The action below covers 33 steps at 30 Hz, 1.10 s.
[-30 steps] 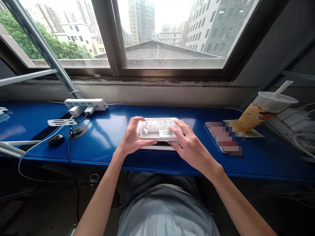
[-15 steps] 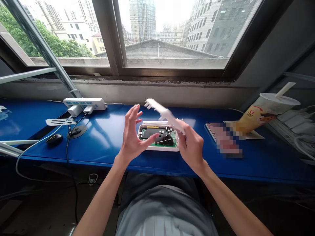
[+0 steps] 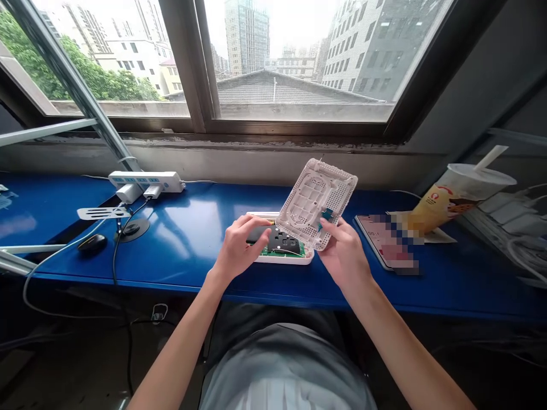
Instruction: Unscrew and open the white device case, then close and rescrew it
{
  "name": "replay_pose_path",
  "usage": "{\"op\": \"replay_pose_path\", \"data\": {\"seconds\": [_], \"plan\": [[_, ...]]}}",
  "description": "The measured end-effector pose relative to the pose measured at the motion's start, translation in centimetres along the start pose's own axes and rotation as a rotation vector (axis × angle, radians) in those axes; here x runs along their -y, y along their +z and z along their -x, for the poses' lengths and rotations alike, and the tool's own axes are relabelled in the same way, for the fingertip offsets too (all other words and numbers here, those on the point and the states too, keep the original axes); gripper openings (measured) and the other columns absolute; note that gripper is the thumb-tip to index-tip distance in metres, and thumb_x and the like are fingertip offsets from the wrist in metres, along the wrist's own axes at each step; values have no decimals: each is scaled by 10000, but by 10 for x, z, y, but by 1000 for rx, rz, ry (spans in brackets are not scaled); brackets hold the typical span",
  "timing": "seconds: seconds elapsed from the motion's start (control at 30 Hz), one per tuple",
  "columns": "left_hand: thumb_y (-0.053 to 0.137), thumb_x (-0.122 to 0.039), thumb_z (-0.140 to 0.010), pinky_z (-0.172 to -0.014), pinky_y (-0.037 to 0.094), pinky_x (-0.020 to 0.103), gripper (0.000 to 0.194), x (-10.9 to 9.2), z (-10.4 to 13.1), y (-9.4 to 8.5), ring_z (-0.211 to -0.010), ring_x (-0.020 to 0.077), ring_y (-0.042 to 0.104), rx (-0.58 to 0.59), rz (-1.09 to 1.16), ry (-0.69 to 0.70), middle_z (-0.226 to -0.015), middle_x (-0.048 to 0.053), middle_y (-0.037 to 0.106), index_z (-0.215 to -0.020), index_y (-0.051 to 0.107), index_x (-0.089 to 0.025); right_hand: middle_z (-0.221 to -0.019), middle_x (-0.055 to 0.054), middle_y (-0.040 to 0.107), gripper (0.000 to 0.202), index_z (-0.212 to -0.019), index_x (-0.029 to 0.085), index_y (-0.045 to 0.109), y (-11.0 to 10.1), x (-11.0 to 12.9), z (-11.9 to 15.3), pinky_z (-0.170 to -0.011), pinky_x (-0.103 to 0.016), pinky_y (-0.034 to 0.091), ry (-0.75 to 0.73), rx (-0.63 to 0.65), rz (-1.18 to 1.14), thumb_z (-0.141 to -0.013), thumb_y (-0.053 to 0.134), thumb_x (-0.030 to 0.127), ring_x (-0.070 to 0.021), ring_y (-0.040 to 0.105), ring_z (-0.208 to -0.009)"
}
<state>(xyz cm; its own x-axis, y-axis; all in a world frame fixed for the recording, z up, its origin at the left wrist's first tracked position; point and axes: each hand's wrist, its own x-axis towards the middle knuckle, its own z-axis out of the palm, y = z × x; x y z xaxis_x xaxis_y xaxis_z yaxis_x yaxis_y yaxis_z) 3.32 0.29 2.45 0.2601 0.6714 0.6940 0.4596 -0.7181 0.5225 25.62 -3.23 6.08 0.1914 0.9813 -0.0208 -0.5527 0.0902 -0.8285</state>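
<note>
A white plastic housing lies on the blue table, its inside showing a green circuit board and a black plate. Over its left end is my left hand, thumb and fingers apart. Whether these fingertips touch the housing I cannot tell. My right hand grips a white perforated cover by its lower right part, tilted above the housing's right end. The cover's ribbed inner side faces me. A small blue-green piece sits on it near my right thumb.
A phone and a drink cup with a straw are on the right. To the left are a power strip with plugs, a black mouse and cables. The table's front edge runs close to me.
The cover has turned from nearly edge-on to showing its inner side, and has shifted right with my right hand. My left hand has come down over the housing's left end.
</note>
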Motion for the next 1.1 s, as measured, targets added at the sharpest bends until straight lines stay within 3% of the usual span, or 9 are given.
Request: {"op": "replay_pose_path", "data": {"seconds": [0.07, 0.13, 0.27, 0.5, 0.67, 0.77, 0.9, 1.03, 1.1], "plan": [[673, -315, -1034, -907, 608, 353, 178, -8, 0, 1, -1028, 210, 738, -23, -6, 78, -1121, 67, 753, -1186, 712, -231, -1367, -44, 747, 507, -1256, 271, 674, 2, -2, 3, -1027, -507, 664, -8, -28, -39, -784, 839, 189, -335, 673, -1349], [720, -364, -1012, -939, 613, 382, 348, -17, 1, 4, -1097, 228, 724, -35, -11, 129, -1247, 98, 708, -1330, 641, -247, -1383, -24, 740, 550, -1321, 295, 660, 5, -4, 7, -1029, -500, 664, -35, -48, -60, -806, 817, 182, -323, 666, -1360], [786, -475, -951, -969, 631, 424, 609, -31, 2, 13, -1293, 300, 655, -19, -25, 75, -1473, 155, 555, -1470, 537, -277, -1414, -12, 726, 588, -1411, 319, 645, 9, -8, 13, -1018, -461, 668, -16, -22, -76, -854, 801, 215, -312, 657, -1373], [677, -305, -1039, -955, 656, 409, 360, -19, -1, 24, -1253, 259, 684, -40, 43, 57, -1526, 135, 521, -1393, 613, -295, -1422, 5, 726, 660, -1443, 351, 673, 8, -5, 12, -1013, -399, 657, -8, 94, -39, -819, 846, 218, -312, 630, -1401], [594, -211, -1064, -940, 659, 409, 255, -16, -4, 11, -1165, 228, 722, -54, 49, 60, -1559, 138, 488, -1292, 692, -268, -1444, 16, 713, 735, -1485, 396, 637, 3, 2, 9, -905, -317, 684, 51, 252, 118, -821, 917, 257, -289, 633, -1395], [633, -230, -1043, -1025, 622, 461, 199, -24, -4, 5, -1283, 277, 675, -56, 12, 48, -1604, 141, 456, -1216, 727, -250, -1444, 4, 712, 736, -1508, 398, 614, 1, 3, 8, -823, -310, 707, 64, 314, 154, -846, 914, 286, -286, 693, -1311], [750, -320, -972, -1118, 541, 549, 276, -41, -3, 11, -1497, 375, 484, -57, -126, 90, -1656, 151, 383, -1240, 730, -256, -1427, 21, 720, 716, -1511, 427, 601, 0, -3, 8, -845, -341, 719, 26, 276, 121, -869, 897, 313, -276, 733, -1248], [695, -310, -1012, -1116, 497, 587, 247, -50, -5, 23, -1504, 393, 428, -128, -299, 118, -1625, 160, 384, -1250, 745, -272, -1387, 40, 745, 666, -1470, 437, 639, 0, -9, 10, -923, -357, 703, -20, 237, 95, -868, 896, 318, -269, 711, -1296], [687, -302, -1018, -1079, 503, 561, 216, -51, -10, 26, -1448, 377, 458, -150, -351, 148, -1545, 152, 459, -1219, 762, -281, -1381, 39, 750, 654, -1465, 436, 643, 1, -10, 11, -931, -367, 700, -25, 244, 90, -871, 889, 321, -265, 720, -1280]]}}
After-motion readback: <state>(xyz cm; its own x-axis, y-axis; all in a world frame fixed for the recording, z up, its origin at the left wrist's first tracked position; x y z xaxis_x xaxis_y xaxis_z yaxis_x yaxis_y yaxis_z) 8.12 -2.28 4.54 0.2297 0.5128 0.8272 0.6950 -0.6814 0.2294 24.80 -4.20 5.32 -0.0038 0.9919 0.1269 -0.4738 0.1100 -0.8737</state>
